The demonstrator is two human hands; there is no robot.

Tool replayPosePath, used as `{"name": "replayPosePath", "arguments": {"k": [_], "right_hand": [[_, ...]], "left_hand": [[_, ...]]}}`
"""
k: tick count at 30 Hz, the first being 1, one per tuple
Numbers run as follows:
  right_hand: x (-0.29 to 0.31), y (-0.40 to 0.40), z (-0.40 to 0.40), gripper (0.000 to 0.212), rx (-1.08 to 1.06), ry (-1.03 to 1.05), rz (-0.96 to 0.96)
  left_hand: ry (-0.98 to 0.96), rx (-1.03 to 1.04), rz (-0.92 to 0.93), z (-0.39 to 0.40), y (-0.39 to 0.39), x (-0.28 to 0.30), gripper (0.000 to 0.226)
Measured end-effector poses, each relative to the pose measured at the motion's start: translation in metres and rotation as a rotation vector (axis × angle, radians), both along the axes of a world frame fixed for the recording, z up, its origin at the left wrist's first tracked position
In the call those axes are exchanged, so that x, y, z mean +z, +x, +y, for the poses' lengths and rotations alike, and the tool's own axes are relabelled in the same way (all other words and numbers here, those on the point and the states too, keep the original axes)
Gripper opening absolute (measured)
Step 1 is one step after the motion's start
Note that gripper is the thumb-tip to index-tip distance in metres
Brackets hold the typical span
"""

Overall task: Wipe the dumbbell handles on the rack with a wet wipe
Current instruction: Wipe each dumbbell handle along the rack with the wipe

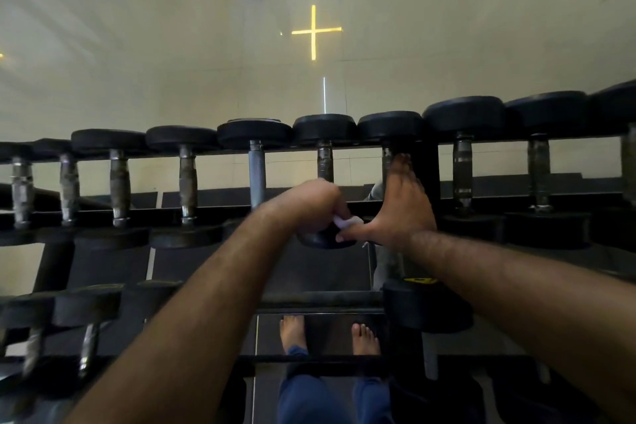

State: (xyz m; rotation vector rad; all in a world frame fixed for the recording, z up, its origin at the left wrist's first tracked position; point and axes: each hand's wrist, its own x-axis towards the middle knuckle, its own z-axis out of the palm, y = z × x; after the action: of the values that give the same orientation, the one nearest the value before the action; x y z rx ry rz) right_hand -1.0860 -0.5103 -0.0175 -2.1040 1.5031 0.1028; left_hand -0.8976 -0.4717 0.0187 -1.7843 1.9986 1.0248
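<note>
Both hands, left hand gripping wet wipe, right hand on dumbbell handle.

Dim, soft indoor light; a yellow cross-shaped glare on the glossy floor; edges bowed, corners blurred.

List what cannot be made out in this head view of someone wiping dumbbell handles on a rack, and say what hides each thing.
- Wet wipe: only a white scrap shows; the left hand covers the rest.
- Handle under the right hand: mostly covered by its straight fingers.
- Handle being wiped: lower part hidden behind the left hand.
- Far-right dumbbell: cut off by the frame edge.
- Lower-shelf dumbbells: dark and blurred.
</note>
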Motion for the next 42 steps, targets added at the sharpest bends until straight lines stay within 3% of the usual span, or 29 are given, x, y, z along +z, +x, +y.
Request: {"name": "replayPosePath", "arguments": {"k": [3,6,11,14,17,19,21,23,25,28,30,32,34,37,39,42], "right_hand": [[0.001,0.001,0.001,0.194,0.011,0.009,0.025],[0.001,0.001,0.001,0.192,0.006,-0.017,0.002],[0.001,0.002,0.001,0.187,-0.026,-0.018,-0.034],[-0.002,0.001,0.001,0.186,-0.028,-0.015,-0.043],[-0.004,0.0,0.0,0.186,0.026,-0.045,0.039],[-0.004,0.001,0.002,0.186,0.137,-0.137,0.117],[-0.003,0.008,0.014,0.18,0.378,-0.236,0.139],[0.002,0.031,0.036,0.159,0.704,-0.261,0.144],[0.005,0.069,0.059,0.113,0.873,-0.279,0.199],[0.016,0.118,0.074,0.048,0.677,-0.177,0.399],[0.012,0.129,0.077,0.031,0.612,-0.15,0.546],[0.004,0.128,0.076,0.026,0.6,-0.182,0.569],[-0.001,0.124,0.077,0.024,0.574,-0.215,0.521],[-0.005,0.112,0.075,0.021,0.507,-0.232,0.363],[-0.016,0.089,0.069,0.023,0.455,-0.22,0.148],[-0.03,0.052,0.063,0.049,0.301,-0.111,-0.241]], "left_hand": [[0.039,0.203,0.022,0.016,0.049,0.013,0.019],[-0.074,0.357,-0.011,0.018,0.051,0.013,0.019],[0.036,0.254,-0.21,0.012,0.0,-0.003,0.024],[-0.029,0.317,-0.021,0.022,0.014,0.012,0.022],[-0.217,0.638,0.248,0.046,0.036,0.035,0.023],[-0.381,0.873,0.315,0.061,0.048,0.042,0.03],[-0.462,1.054,0.416,0.076,0.057,0.04,0.035],[-0.511,1.162,0.482,0.089,0.061,0.037,0.037],[-0.525,1.217,0.514,0.102,0.061,0.034,0.04],[-0.476,1.343,0.676,0.118,0.058,0.029,0.035],[-0.417,1.456,0.848,0.126,0.057,0.027,0.031],[-0.374,1.574,1.083,0.132,0.058,0.026,0.036],[-0.394,1.641,1.182,0.136,0.055,0.027,0.037],[-0.544,1.619,0.905,0.137,0.051,0.025,0.032],[-0.567,1.635,0.857,0.133,0.053,0.019,0.032],[-0.548,1.654,0.853,0.124,0.054,0.013,0.02]]}}
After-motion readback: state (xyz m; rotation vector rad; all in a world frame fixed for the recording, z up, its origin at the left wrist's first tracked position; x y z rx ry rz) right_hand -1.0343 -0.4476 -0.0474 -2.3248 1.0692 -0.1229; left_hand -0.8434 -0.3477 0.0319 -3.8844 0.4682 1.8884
